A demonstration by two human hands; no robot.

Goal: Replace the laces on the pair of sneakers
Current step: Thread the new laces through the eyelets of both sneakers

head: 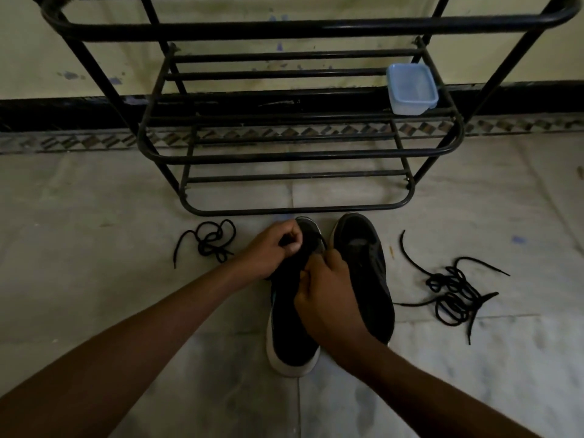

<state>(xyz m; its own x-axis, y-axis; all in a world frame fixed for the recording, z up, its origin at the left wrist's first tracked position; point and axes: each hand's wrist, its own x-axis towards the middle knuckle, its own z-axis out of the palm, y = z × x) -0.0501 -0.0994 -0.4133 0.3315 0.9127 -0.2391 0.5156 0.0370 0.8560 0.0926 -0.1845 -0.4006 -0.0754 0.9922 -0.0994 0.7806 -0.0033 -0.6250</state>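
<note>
Dim room, pale tiled floor [94, 200], with a black metal shoe rack [300, 154] against the wall and a blue plastic tub [410, 88] on one of its shelves. Your two black sneakers sit side by side right in front of the rack. Both hands are on the left sneaker [290, 339]. Your left hand [271, 248] is curled tight, thumb pinched to forefinger on its upper; too dark to tell what exactly it's got. Your right hand [328, 298] is curled too, gripping a thin black lace [323, 240] running up from it. The right sneaker [363, 248] is just beside, untouched. There's one loose lace [211, 240] on the floor to the left and a bigger lace tangle [452, 292] off to the right.
</note>
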